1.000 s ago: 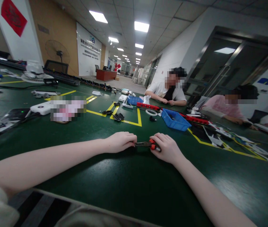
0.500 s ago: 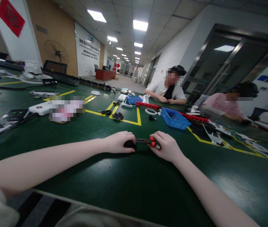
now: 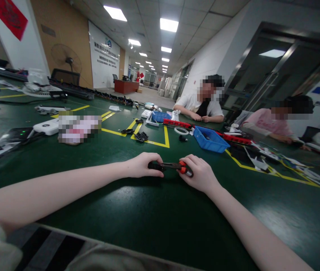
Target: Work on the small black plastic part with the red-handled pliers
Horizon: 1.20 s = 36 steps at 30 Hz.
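My left hand (image 3: 145, 165) is closed around a small black part (image 3: 154, 165), thumb below and fingers above; its exact kind I cannot make out. In my right hand (image 3: 200, 172) is a pair of pliers with red-and-black handles (image 3: 186, 169). The jaws of the pliers (image 3: 171, 165) point left and meet the black part at my left fingertips. Both hands are just above the green table (image 3: 137, 218). Beyond them, inside yellow tape lines, lies a small pile of black parts (image 3: 141, 136).
A blue bin (image 3: 209, 140) stands right of centre beside a white tape ring (image 3: 181, 130) and a red strip (image 3: 176, 123). A phone (image 3: 79, 130) and a white device (image 3: 49, 126) lie left. Two people (image 3: 202, 103) sit across the table; cables (image 3: 298, 165) lie right.
My left hand has shifted slightly up, its fingers a little more apart, showing more of the black part. The pliers remain in my right hand, close to where they were.
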Available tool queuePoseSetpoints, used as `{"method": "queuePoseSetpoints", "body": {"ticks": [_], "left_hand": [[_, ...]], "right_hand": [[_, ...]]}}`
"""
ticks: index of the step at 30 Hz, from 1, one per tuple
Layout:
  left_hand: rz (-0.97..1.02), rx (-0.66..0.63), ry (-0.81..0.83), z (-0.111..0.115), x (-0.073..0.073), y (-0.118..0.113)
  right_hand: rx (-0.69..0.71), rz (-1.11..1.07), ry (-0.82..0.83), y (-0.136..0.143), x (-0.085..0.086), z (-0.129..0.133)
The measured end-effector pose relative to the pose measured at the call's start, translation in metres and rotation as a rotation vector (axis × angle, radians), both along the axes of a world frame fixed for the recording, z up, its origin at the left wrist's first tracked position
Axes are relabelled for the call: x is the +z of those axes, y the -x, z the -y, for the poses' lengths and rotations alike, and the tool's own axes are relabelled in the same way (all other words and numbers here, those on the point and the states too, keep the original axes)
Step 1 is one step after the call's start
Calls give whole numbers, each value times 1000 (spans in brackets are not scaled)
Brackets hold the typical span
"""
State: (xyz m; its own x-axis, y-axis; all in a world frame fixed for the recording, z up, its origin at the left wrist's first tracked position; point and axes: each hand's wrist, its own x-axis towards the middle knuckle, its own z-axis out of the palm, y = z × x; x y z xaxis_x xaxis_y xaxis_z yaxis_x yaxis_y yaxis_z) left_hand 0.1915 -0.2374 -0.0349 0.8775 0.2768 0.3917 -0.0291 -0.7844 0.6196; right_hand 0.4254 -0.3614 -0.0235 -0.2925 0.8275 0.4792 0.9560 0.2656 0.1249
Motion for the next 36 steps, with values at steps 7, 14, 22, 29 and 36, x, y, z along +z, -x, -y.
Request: {"method": "queuePoseSetpoints", "body": {"ticks": [7,14,22,29,36], "left_hand": [[17,12,-1,-2,-1,-1],[-25,4,70,0,2,1],[-7,-15,48,-1,0,1],[-24,23,39,-2,-2,0],[-80,-132,68,-6,1,2]], "right_hand": [[-2,26,8,1,1,-1],[15,27,28,-1,-1,-1],[19,57,90,2,0,-1],[-12,61,84,4,0,-1],[43,88,71,3,2,1]]}}
